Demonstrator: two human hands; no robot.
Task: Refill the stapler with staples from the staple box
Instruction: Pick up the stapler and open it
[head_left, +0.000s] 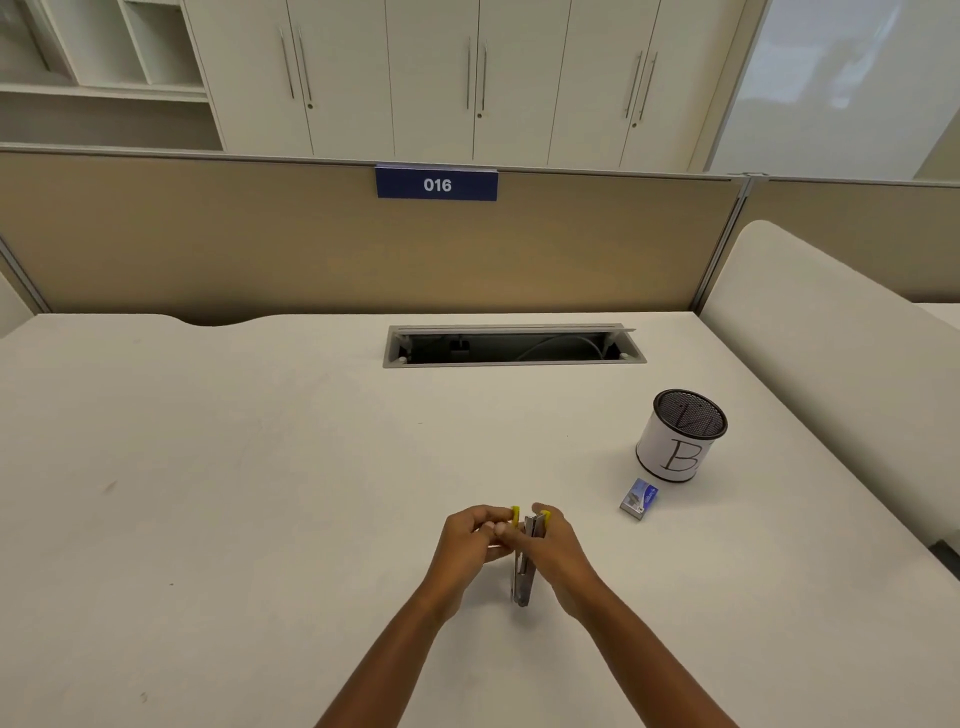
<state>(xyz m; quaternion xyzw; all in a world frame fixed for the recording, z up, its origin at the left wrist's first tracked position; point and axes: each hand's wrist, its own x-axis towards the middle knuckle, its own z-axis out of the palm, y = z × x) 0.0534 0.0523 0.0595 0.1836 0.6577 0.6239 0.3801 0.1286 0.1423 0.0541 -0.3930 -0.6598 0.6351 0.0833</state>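
Stapler (524, 566) is held open low over the desk (260, 467), the left hand (470, 540) pinching one yellow-tipped part and the right hand (558, 551) gripping the other. The box (639, 499) lies to the right, near a cup (678, 439). I judge that reaching for it leaves one hand holding, so the sprung part may snap shut on a finger.

The left hand (470, 540) and right hand (558, 551) wrap around the stapler (522, 582) and hide most of its upper half, so what its channel holds cannot be told. Print on the blue staple box (640, 499) is too small to read. Both forearms are cut off by the bottom edge.
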